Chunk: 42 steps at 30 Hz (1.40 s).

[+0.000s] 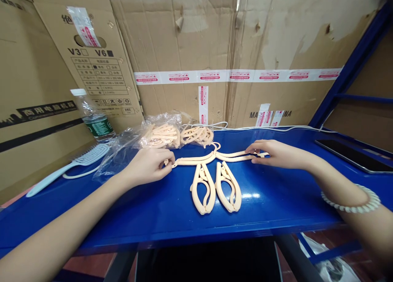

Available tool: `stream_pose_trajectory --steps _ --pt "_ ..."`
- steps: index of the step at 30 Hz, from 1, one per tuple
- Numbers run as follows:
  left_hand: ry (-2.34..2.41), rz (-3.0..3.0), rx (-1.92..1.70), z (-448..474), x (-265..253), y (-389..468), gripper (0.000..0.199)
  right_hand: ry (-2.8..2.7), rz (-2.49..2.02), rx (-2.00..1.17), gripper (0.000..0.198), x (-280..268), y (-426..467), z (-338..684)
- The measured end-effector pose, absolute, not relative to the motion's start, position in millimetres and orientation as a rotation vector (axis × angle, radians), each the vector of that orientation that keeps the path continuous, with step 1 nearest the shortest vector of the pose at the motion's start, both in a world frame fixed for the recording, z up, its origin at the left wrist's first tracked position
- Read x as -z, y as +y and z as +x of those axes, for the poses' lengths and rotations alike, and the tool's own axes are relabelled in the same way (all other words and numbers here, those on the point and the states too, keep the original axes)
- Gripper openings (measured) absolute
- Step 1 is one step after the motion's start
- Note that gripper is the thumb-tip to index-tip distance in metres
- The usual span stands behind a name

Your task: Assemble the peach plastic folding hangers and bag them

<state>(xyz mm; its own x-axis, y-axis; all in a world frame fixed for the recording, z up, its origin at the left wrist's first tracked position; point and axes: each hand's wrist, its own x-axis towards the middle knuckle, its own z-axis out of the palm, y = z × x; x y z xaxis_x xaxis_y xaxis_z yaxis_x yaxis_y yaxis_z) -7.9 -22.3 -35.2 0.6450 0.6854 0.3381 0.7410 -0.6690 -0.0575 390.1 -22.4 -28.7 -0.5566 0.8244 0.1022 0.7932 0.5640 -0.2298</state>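
An unfolded cream folding hanger (196, 160) lies across the blue table, its hook pointing away from me. My left hand (150, 166) is closed, with thumb and fingers pinching the hanger's left end. At the opposite end, my right hand (272, 153) has its fingers above and thumb below the hanger's right arm, gripping it. Two more hangers of the same kind, folded up, lie side by side in front of it: a left folded hanger (211, 192) and a right folded hanger (237, 194). Neither hand touches these two.
Behind stand clear bags of cream hangers (162, 135) and a white cable (285, 129). To the left are a hairbrush (92, 154) and a water bottle (98, 125); a dark tablet (356, 155) lies right. Cardboard (184, 40) walls the back; a blue post (340, 81) rises right.
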Motion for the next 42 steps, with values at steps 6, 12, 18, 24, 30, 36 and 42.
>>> stream_pose_trajectory --steps 6,12,18,24,30,36,42 --pt "-1.193 -2.671 0.382 -6.2 33.9 -23.3 0.024 -2.61 -1.363 -0.241 0.041 28.5 -22.3 390.8" --pt "-1.199 -2.661 0.369 -7.6 34.5 -22.5 0.022 -2.608 -1.373 -0.237 0.041 28.5 -22.7 390.8" --pt "-1.238 -2.659 0.375 -8.1 36.0 -21.4 0.022 -2.592 -1.363 -0.236 0.043 29.2 -22.8 391.2" --pt "-1.249 -2.674 0.368 -6.0 36.0 -22.6 0.02 -2.603 -1.373 -0.247 0.042 27.9 -23.3 391.3" --pt "-1.266 -2.682 0.341 -6.4 34.9 -23.9 0.017 -2.596 -1.372 -0.249 0.043 29.2 -22.6 392.6" --pt "-1.214 -2.683 0.364 -7.3 35.7 -22.6 0.017 -2.583 -1.36 -0.243 0.043 29.4 -23.1 392.6" --pt "-1.225 -2.695 0.348 -6.3 34.9 -22.8 0.019 -2.573 -1.376 -0.237 0.043 30.0 -22.4 393.7"
